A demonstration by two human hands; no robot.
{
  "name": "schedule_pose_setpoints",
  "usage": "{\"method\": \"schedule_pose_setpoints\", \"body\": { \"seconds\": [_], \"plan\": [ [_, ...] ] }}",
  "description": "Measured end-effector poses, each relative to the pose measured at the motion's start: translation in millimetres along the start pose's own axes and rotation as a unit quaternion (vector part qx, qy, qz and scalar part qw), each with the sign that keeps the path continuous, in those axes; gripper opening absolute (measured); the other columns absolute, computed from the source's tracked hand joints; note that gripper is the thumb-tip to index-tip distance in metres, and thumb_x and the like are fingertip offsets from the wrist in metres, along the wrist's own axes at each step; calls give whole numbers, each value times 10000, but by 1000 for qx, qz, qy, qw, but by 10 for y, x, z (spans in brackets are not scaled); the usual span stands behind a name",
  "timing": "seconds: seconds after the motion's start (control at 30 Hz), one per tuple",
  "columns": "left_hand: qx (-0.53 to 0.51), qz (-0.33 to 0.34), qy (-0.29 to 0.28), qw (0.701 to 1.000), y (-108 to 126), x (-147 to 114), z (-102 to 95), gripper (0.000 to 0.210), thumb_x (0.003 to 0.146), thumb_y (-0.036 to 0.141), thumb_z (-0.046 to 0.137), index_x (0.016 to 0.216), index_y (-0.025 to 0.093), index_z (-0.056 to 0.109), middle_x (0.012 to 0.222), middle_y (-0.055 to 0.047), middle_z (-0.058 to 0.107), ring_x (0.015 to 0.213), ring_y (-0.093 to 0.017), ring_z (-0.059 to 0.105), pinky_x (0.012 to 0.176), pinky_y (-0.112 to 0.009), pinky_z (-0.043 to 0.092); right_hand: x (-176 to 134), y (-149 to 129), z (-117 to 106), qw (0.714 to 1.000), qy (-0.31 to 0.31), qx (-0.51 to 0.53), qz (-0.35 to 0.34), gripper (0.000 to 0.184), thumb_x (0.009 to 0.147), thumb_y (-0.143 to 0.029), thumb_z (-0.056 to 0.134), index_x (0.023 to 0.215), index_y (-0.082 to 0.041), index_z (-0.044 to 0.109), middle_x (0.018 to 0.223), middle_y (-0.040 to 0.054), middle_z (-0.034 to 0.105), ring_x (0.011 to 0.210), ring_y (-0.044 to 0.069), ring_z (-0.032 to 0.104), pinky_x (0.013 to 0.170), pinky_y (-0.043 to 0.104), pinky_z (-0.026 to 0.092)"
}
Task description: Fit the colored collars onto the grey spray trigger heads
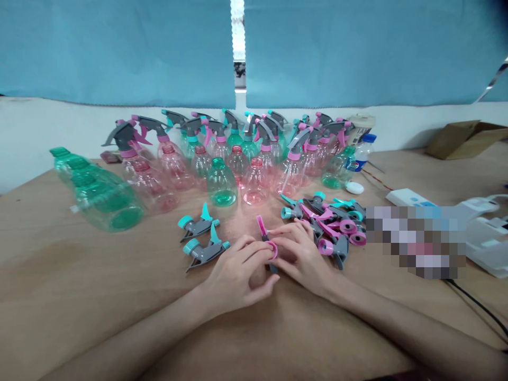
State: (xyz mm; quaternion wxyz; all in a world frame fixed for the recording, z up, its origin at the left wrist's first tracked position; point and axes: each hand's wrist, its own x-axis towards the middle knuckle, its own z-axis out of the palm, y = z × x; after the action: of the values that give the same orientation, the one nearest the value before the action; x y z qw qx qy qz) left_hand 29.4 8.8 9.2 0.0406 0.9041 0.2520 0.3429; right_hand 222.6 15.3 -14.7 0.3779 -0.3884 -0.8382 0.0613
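Observation:
Between my two hands, just above the table, is a grey spray trigger head with pink parts point(261, 226). My left hand point(242, 272) has its fingers on the pink collar, with the thumb stretched out below. From the other side, my right hand point(301, 255) pinches the same head, fingertips near the collar. Two grey and teal spray heads point(204, 254) lie left of my left hand. A pile of pink and teal spray heads point(337, 217) lies beyond my right hand. Part of the held head is hidden behind my fingers.
Clear pink and green bottles, several topped with spray heads point(293, 169), stand along the back. Green bottles point(107, 206) crowd the left. At right are a Pepsi bottle point(362, 156), a white round object point(354, 188), a white box point(410, 198), a cardboard box point(464, 138) and a black cable point(478, 307).

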Motion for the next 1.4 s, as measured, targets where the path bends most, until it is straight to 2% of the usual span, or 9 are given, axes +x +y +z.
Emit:
{"method": "schedule_pose_setpoints", "body": {
  "seconds": [0.23,0.37,0.43,0.53,0.73,0.9,1.07,1.23,1.4],
  "plan": [
    [46,-9,-7,999,7,-28,10,292,794,253,607,1064,153,560,1062,-100,627,938,-213,613,774,-333,548,5,7,-4,1000,-9,0,16,174,854,-259,589,1018,-209,614,1143,97,591,1115,257,507,988,511,327],
    [44,20,-4,999,33,-52,-22,322,824,204,583,1139,165,529,1099,-102,609,986,-205,603,810,-324,543,0,-17,-142,999,-2,40,24,170,840,-272,606,996,-206,606,1177,110,555,1154,255,490,962,465,410],
    [53,35,6,998,50,-65,-64,285,836,174,559,1118,165,526,1056,-99,611,941,-192,613,774,-305,550,12,2,-297,999,-4,38,22,165,821,-286,624,965,-206,610,1205,113,535,1173,262,486,967,459,421],
    [80,41,13,996,75,-84,-154,203,858,158,516,1061,167,528,968,-83,611,848,-171,625,711,-279,554,57,113,-627,999,-42,-11,11,158,815,-283,613,949,-198,612,1232,122,521,1181,273,494,961,453,433],
    [129,8,28,991,54,-113,-354,150,877,159,502,1019,185,543,950,-63,594,845,-165,622,718,-274,542,150,602,-1286,982,-116,-146,20,189,813,-347,582,891,-180,620,1179,142,552,1065,283,568,900,440,463],
    [143,-57,43,987,46,-67,-420,121,904,185,463,1013,201,514,954,-43,566,726,-128,599,640,-257,531,125,858,-1487,965,-155,-209,35,233,798,-349,570,935,-170,629,1161,141,567,1047,292,567,876,424,456],
    [88,-134,-1,987,48,96,-224,148,913,277,436,1033,208,488,927,-30,539,704,-134,586,620,-276,529,10,816,-1418,945,-230,-226,56,291,792,-375,600,988,-161,619,1069,136,609,935,272,597,766,357,468],
    [55,-170,-49,983,-16,362,109,184,901,279,441,1062,199,481,920,-22,535,674,-134,587,648,-307,516,-73,893,-1415,940,-231,-235,84,325,825,-377,581,1062,-156,582,1062,136,613,901,266,609,716,337,464],
    [60,-149,-55,985,-53,544,289,186,890,218,451,1073,195,476,951,-24,547,707,-139,603,655,-292,495,-74,989,-1411,944,-212,-226,113,452,881,-552,445,1076,-166,575,990,124,642,863,265,621,717,349,460]
  ]
}}
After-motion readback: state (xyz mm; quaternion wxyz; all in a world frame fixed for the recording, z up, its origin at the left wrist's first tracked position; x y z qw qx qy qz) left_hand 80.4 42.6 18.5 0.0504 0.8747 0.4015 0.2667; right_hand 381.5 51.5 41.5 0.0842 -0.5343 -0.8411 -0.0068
